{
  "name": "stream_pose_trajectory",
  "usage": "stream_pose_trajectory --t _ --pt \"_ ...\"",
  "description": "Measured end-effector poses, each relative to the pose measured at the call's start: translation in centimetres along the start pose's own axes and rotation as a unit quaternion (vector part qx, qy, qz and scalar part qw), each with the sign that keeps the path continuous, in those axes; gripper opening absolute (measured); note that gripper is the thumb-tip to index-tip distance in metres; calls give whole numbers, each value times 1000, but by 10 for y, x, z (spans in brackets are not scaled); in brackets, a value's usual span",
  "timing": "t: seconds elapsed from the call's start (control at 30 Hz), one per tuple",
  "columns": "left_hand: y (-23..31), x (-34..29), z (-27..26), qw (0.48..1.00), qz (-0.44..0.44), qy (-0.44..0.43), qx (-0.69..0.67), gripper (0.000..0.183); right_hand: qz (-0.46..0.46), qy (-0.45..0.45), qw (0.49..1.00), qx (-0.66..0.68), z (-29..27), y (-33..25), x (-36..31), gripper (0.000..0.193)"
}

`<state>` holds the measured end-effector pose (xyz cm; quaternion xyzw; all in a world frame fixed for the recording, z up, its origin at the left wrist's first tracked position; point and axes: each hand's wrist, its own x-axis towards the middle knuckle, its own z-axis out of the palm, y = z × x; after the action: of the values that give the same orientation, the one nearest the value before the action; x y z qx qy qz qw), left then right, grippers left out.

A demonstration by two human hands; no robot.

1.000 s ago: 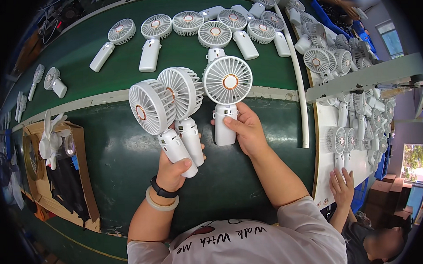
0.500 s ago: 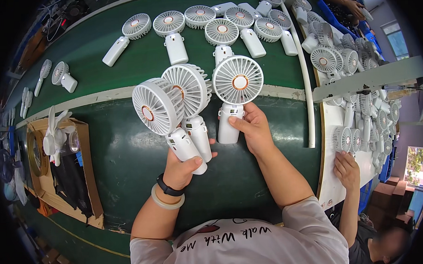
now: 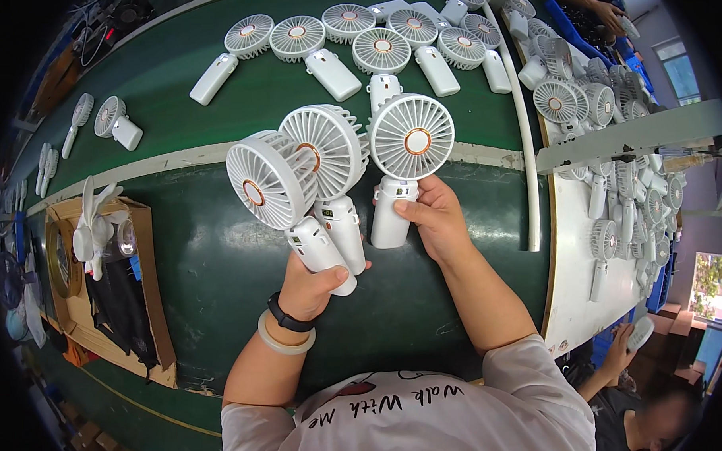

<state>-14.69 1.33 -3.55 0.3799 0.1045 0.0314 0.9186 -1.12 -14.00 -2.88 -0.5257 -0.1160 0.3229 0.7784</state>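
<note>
My left hand (image 3: 306, 287) is closed round the handles of two white handheld fans, a front one (image 3: 266, 181) and one partly behind it (image 3: 323, 151). Both lean with their round grilles up, and their handles carry small displays. In my right hand (image 3: 442, 223) is a third handheld fan (image 3: 413, 136), held nearly upright by its handle with the thumb across the front. Its copper-ringed grille faces up, close beside the left pair. Beyond it stands another fan (image 3: 381, 51) on the green belt, its handle partly hidden.
More white fans (image 3: 299, 38) lie along the green belt (image 3: 167, 129). An open cardboard box (image 3: 158, 288) with dark cloth sits left. On the right, a white pipe (image 3: 526, 164) and metal bar (image 3: 628, 137) border a white table (image 3: 566, 298) piled with fans. Co-workers' hands (image 3: 617, 352) are there.
The fans on the belt have shifted slightly right, and one has swung its handle rightward. My hands barely moved. The co-worker's hand at right left the table and now holds a white object.
</note>
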Motion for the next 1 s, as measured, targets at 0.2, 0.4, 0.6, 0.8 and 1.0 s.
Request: stream_pose_trajectory --t 0.2,0.4,0.6,0.8,1.0 --pt "2 3 8 999 13 -13 -42 82 43 19 998 -39 5 6 -2 56" --pt "6 -1 1 983 -37 -77 -161 78 -71 -198 975 -69 16 9 -10 73" --pt "8 1 1 974 -38 -110 -196 82 -68 -255 965 11 14 10 -10 66" --pt "13 2 5 983 -31 -114 -142 86 -68 -251 966 12 16 11 -11 67" --pt "13 -1 7 985 -25 -126 -115 85 -70 -257 964 1 16 10 -15 68"
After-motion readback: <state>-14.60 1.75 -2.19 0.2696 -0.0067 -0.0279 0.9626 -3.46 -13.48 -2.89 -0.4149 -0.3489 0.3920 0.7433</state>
